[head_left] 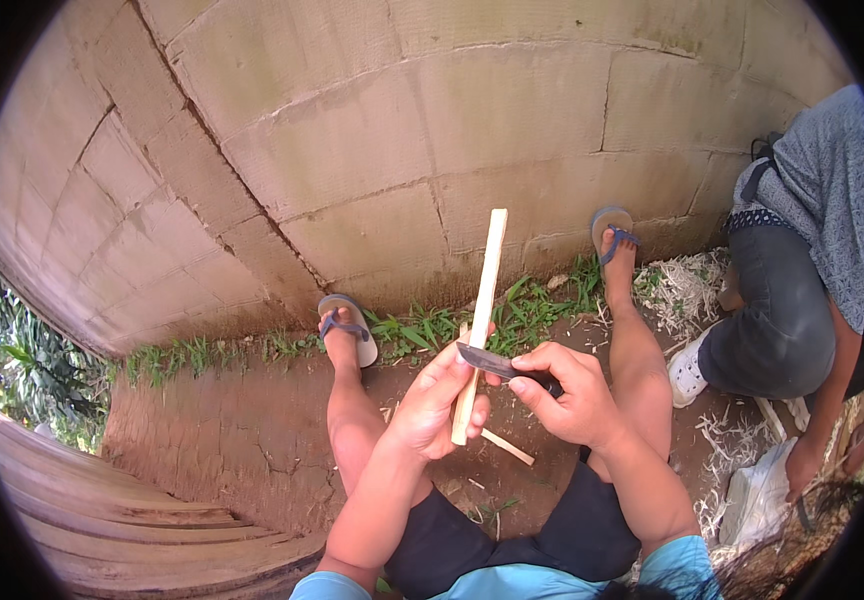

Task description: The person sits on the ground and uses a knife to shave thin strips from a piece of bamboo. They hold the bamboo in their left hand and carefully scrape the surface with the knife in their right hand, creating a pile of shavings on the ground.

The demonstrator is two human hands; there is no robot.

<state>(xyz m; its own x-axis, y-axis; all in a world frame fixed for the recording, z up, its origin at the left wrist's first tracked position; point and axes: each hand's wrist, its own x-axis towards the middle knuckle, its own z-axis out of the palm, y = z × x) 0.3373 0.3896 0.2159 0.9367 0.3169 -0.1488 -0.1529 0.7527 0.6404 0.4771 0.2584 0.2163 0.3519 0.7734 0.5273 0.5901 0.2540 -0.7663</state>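
My left hand [430,405] is closed around a pale, square-edged wooden stick [489,265] near its lower part. The stick points up and slightly right, away from me. In my right hand [574,395] is a short knife [487,361] with a dark handle. Its blade lies across the stick, just above my left fingers, with the tip reaching toward my left thumb. Parts of my left fingers are hidden behind the stick. A second piece of pale wood [508,447] lies below, on the ground between my legs.
A block wall [352,150] rises ahead, with grass [527,315] along its foot. At right, a person [782,300] crouches beside wood shavings [687,290], one hand near a white bundle [757,490]. Stacked boards [152,535] lie lower left on bare soil [222,440].
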